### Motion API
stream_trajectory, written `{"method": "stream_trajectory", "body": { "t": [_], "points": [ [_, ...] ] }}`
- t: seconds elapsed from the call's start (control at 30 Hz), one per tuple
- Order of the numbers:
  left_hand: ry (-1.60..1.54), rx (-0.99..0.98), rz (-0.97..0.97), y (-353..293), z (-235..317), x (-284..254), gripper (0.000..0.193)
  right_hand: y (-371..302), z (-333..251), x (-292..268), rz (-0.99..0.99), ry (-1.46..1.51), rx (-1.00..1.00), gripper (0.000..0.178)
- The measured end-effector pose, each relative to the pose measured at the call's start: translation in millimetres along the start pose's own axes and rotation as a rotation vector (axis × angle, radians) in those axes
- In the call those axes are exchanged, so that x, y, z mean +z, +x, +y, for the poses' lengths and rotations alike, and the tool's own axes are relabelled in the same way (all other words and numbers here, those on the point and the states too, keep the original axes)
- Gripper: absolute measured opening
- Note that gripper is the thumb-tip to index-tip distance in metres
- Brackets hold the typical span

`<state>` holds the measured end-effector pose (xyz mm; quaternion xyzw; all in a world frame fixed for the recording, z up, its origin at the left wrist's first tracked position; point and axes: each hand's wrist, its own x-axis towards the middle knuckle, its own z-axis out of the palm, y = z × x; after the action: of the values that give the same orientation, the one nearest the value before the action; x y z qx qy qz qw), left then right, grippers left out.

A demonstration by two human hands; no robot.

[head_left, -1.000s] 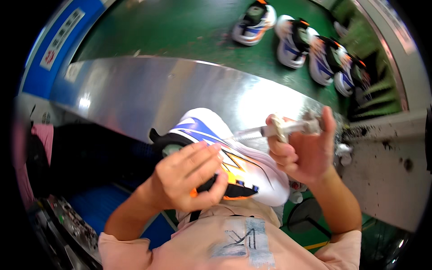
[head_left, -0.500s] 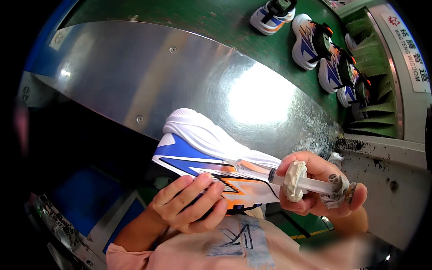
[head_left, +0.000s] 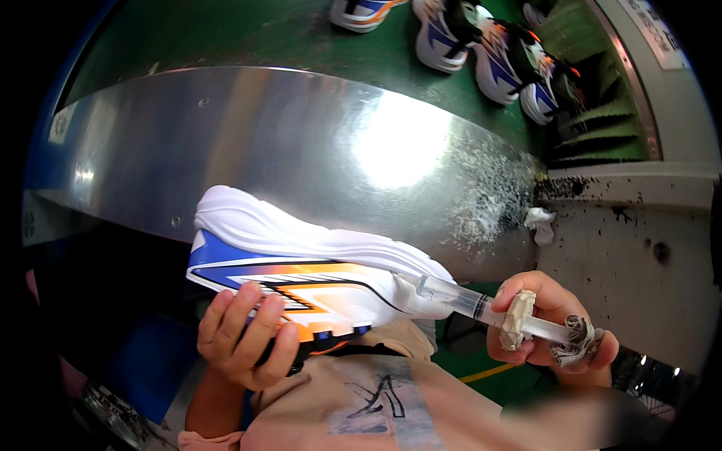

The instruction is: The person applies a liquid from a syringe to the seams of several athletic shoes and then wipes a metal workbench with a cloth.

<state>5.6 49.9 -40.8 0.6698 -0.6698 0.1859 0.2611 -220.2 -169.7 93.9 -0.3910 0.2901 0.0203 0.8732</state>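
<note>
My left hand [head_left: 244,338] grips a white sneaker [head_left: 316,274] with blue and orange side panels, its fingers around the upper near the collar and laces. The shoe is turned so its thick white sole faces away from me, with the blue heel at left and the white toe at right. In my right hand [head_left: 553,319] is a clear plastic syringe [head_left: 457,297], wrapped with whitish material at the finger flange and greyish material at the plunger end. Its tip points left, at the seam between sole and upper near the toe. Whether it touches is hard to see.
Beyond the shoe runs a curved metal ledge [head_left: 263,143], spotted with white residue at right. Several similar sneakers [head_left: 496,64] stand on the green conveyor belt [head_left: 248,34], near a machine opening with green flaps [head_left: 602,124]. A crumpled white scrap [head_left: 540,224] lies at the ledge's right end.
The sneaker has shifted left and turned slightly in my left hand. The syringe tip now sits nearer the toe instead of along the shoe's middle. The whole view has shifted too.
</note>
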Motion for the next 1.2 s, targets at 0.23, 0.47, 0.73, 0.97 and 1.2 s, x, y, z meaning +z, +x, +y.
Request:
{"method": "stream_trajectory", "body": {
  "t": [0.23,0.47,0.73,0.97,1.2],
  "points": [
    [0.02,-0.003,-0.074,19.1,0.2,-8.7,0.024,-27.7,37.1,-32.3,0.076,-0.015,-0.209,0.122],
    [-0.001,0.073,-0.098,46.0,-0.2,-8.4,0.045,-34.9,78.4,-47.3,0.077,0.194,-0.418,0.121],
    [-0.017,0.037,-0.163,79.7,3.3,-7.1,0.055,-42.5,79.1,-38.9,0.162,0.296,-0.362,0.124],
    [-0.08,-0.038,-0.241,109.3,1.4,-1.8,0.061,-34.2,100.1,-38.1,0.082,0.378,-0.487,0.123],
    [-0.345,-0.189,-0.524,158.2,-19.6,16.8,0.062,-3.7,124.6,-48.1,0.103,0.233,-0.689,0.118]
  ]
}}
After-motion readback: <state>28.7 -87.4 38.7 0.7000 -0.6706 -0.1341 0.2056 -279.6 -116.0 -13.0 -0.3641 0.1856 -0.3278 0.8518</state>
